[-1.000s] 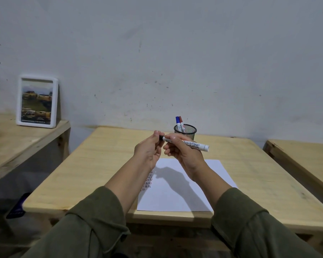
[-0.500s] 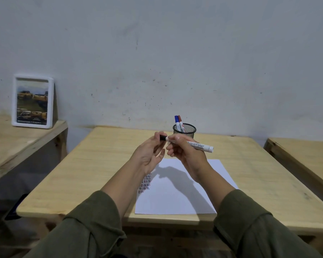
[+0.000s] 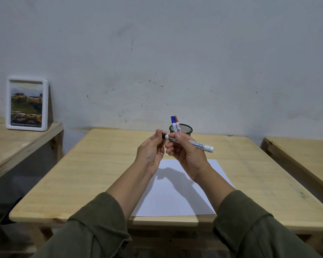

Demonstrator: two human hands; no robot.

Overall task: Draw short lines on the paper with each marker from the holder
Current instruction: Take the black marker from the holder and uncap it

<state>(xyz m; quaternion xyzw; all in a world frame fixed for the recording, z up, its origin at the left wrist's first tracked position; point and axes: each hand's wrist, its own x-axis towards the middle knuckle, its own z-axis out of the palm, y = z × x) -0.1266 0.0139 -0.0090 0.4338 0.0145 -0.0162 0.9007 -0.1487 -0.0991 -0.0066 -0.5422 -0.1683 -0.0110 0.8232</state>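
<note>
— Holding what, over the white sheet of paper (image 3: 177, 190)?

— White-barrelled marker with a black cap (image 3: 189, 143), wrapped in the right hand (image 3: 186, 155), barrel running out past the knuckles to the right. Left hand (image 3: 150, 152) pinching the black cap between thumb and fingertips (image 3: 159, 134), rest of the palm open.

— Step in hand?

— Cap work, most likely: either seating or pulling it. Hard to tell which. Cap looks joined to the barrel.

— Rest of the set?

— Blue-capped marker (image 3: 173, 124) and red-capped marker (image 3: 177, 124) upright in the black mesh cup holder (image 3: 185, 129), just beyond the right fingers, on the pale wooden table (image 3: 105, 164).

— Marks on the sheet?

— None visible; left edge hidden under the left forearm.

— Next move?

— If capped for good, a short reach forward to drop it in the holder and take another. If uncapping, a firm straight pull, then tip down to the sheet below the wrists.
</note>
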